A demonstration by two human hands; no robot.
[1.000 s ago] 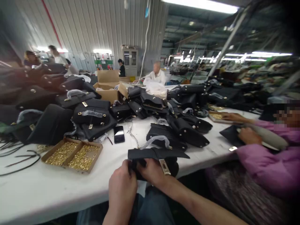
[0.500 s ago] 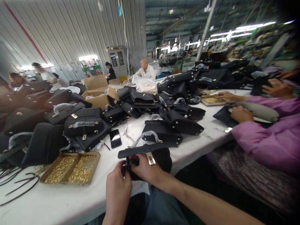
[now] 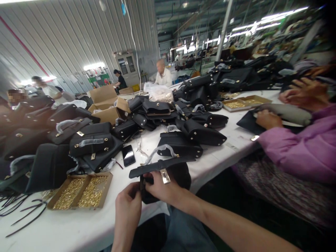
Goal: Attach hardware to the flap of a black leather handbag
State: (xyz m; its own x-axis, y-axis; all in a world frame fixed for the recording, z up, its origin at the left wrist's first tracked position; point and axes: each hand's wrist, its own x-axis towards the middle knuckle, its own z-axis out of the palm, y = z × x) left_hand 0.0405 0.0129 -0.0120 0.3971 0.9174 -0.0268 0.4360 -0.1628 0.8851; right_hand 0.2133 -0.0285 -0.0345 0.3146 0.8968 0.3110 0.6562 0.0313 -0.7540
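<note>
Black handbag [image 3: 168, 175] sits at the near edge of the white table [image 3: 65, 227], clamped by both hands. Left hand [image 3: 128, 206] fingers pinch its lower side; right hand [image 3: 161, 189] grips beside. Advise steady grip, fitting aligned squarely. Flap lies flat, brass clasp [image 3: 165, 176] hanging. Hardware tray [image 3: 78, 192] near left.

The black matt leather handbag [image 3: 168, 173] carries a shiny gold metal clasp [image 3: 165, 176]; the brown cardboard tray [image 3: 80, 190] beside it holds glossy brass fittings.
</note>
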